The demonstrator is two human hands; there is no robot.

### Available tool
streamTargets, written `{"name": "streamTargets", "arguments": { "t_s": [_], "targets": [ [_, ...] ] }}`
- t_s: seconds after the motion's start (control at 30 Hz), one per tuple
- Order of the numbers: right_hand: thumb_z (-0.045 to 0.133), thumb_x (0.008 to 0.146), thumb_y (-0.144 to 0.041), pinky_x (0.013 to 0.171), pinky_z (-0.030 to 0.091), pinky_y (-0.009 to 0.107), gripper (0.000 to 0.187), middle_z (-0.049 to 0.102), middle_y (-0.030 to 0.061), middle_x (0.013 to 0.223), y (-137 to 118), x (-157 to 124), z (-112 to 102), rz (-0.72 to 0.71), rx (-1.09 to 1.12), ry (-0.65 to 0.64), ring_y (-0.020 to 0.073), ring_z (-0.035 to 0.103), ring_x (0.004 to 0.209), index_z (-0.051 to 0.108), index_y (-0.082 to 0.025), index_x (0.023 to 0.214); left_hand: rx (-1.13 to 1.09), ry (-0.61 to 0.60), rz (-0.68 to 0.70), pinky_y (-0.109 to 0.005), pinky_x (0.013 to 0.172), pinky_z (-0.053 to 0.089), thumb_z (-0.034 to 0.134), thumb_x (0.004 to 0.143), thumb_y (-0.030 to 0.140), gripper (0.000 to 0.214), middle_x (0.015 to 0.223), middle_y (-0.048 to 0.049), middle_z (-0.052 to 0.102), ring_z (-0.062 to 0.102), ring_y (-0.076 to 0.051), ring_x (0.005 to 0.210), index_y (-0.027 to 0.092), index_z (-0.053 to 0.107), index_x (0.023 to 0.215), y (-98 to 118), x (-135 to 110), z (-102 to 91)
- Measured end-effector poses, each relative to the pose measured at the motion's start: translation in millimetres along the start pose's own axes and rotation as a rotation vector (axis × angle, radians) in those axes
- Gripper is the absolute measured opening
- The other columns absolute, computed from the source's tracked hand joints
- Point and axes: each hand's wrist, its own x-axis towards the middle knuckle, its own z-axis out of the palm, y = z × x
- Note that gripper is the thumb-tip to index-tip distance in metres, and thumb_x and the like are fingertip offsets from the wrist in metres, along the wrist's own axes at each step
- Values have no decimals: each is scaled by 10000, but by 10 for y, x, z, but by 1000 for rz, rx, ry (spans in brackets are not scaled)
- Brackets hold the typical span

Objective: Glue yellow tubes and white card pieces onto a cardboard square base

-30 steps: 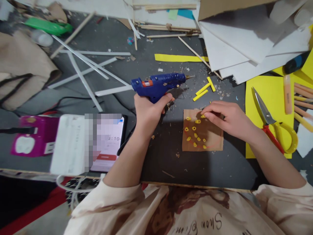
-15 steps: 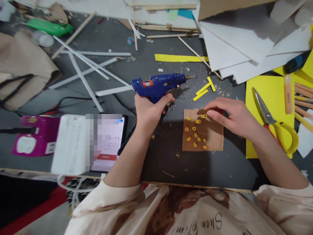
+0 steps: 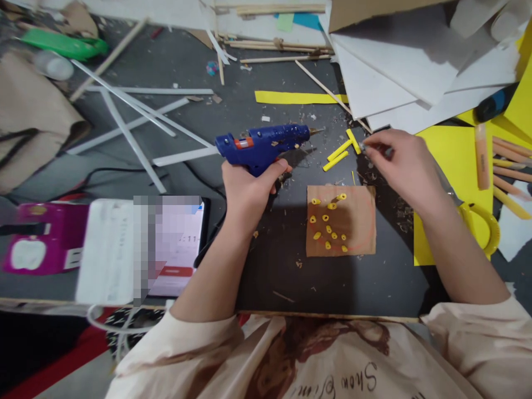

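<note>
My left hand [image 3: 249,185] is wrapped round the handle of a blue glue gun [image 3: 266,145], whose nozzle points right. My right hand [image 3: 399,163] is raised over the table, thumb and fingers pinched close together beside several short yellow paper tubes [image 3: 339,151]. Whatever is between the fingertips is too small to make out. Below and between the hands lies a square of brown cardboard [image 3: 361,221]. Several small yellow tube pieces [image 3: 328,229] stand on it, and a faint red curved line runs across its right side.
Scissors with yellow handles [image 3: 484,227] lie on yellow paper [image 3: 428,244] at right, partly behind my right arm. White glue sticks [image 3: 128,133] and a phone [image 3: 178,249] are at left. White sheets [image 3: 399,83] and wooden sticks [image 3: 286,58] lie at the back.
My right hand has left the cardboard's top edge and moved up and right to the yellow tubes. My left hand still holds the glue gun. The view has shifted slightly.
</note>
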Motion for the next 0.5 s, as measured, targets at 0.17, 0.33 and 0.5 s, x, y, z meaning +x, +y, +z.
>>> {"name": "streamTargets", "arguments": {
  "t_s": [0.17,0.33,0.5],
  "targets": [
    [624,842,-231,675,489,365,53,661,74,828,82,113,320,-21,-206,51,224,611,752,616,-192,877,-12,-2,-4,-223,366,339,726,632,290,149,639,-15,655,533,-113,479,195,614,656,19,0,0],
    [507,896,-186,723,501,394,101,636,125,917,-37,114,369,86,-392,-21,266,629,867,554,-153,979,-57,22,15,-219,345,320,730,602,279,155,607,-16,658,486,-92,405,174,623,642,47,2,0],
    [478,886,-154,729,500,424,90,609,149,991,8,116,360,79,-363,-2,281,627,884,531,-157,958,-5,-3,-14,-229,358,338,717,625,300,160,627,-21,659,474,-88,410,175,620,648,50,-6,3]
  ]
}}
